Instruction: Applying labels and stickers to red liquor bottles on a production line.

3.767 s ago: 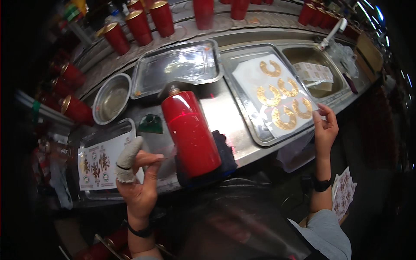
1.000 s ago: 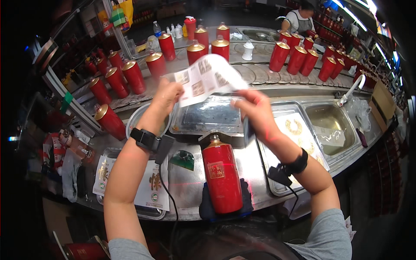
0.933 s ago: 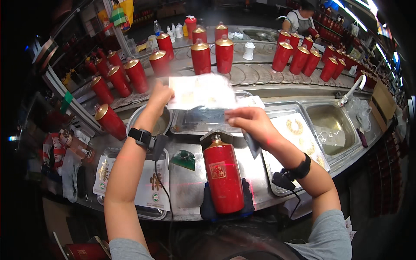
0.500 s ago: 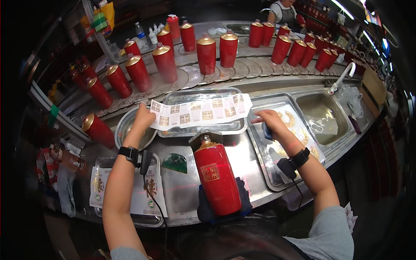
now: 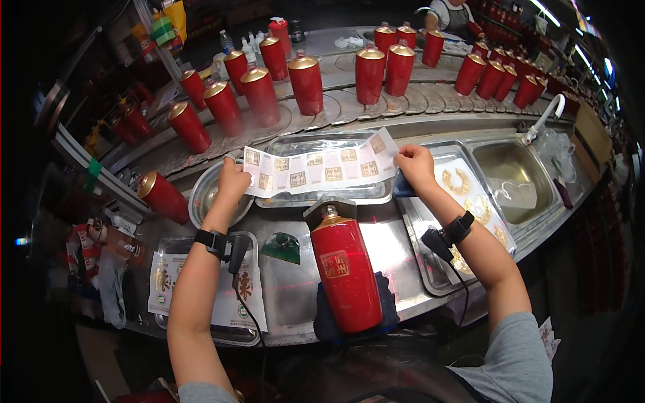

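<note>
A white sheet of gold square labels point(image 5: 324, 168) is stretched between my hands above a metal tray point(image 5: 322, 201). My left hand point(image 5: 233, 183) pinches its left end, over a round metal bowl point(image 5: 199, 196). At the right end, the fingers of my right hand point(image 5: 418, 168) are closed on the sheet. A dark blue item point(image 5: 403, 186), whose kind I cannot make out, shows under that hand. Nearer me a red bottle point(image 5: 351, 285) with a gold shoulder lies tilted in a dark rest point(image 5: 390, 302). One gold square label is on its front.
Several red bottles point(image 5: 306, 87) stand on a curved conveyor point(image 5: 329, 119) behind. On the right are a tray point(image 5: 430, 285) with gold ring-shaped labels point(image 5: 457, 183) and a sink point(image 5: 547, 178). Printed sheets point(image 5: 254, 319) lie front left, near a green piece point(image 5: 281, 248). Another person point(image 5: 453, 20) is at the back.
My right hand has closed on the sheet's right end, which is now raised. Bottles on the conveyor have shifted. The view has moved slightly.
</note>
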